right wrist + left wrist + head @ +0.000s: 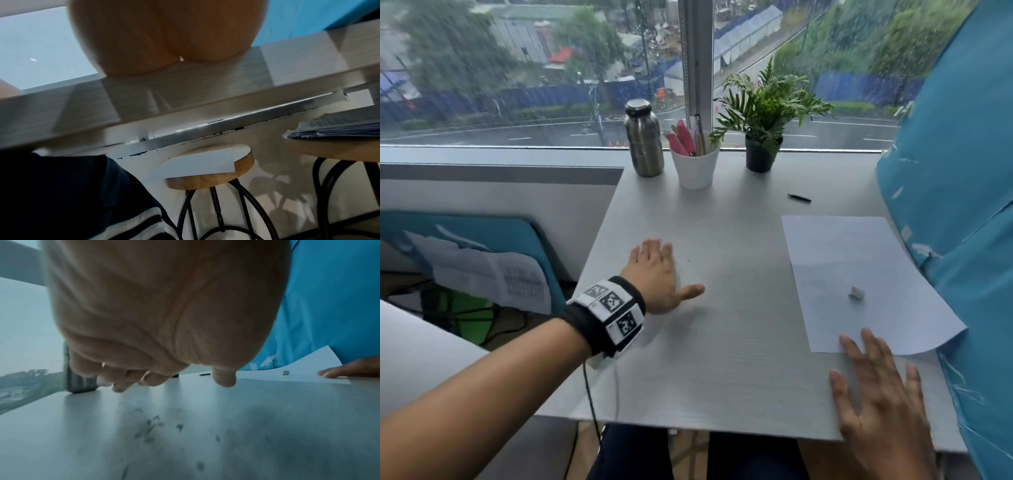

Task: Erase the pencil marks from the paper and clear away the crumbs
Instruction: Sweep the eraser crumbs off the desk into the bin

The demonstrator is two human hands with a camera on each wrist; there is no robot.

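Note:
A white sheet of paper [859,281] lies at the right of the grey table [722,359], with a small grey-white eraser [856,293] resting on it. My left hand [657,274] lies flat on the table's left part, fingers straight and thumb out. Dark eraser crumbs [150,428] are scattered on the table under its palm in the left wrist view. My right hand [876,383] is spread flat near the front edge, its fingertips [868,337] touching the paper's near edge. Neither hand holds anything.
At the back of the table stand a steel bottle [643,140], a white cup of pens [697,164] and a potted fern [762,150]. A black pen [798,198] lies behind the paper. Blue fabric [955,171] hangs at the right. Wooden stools [209,168] stand below.

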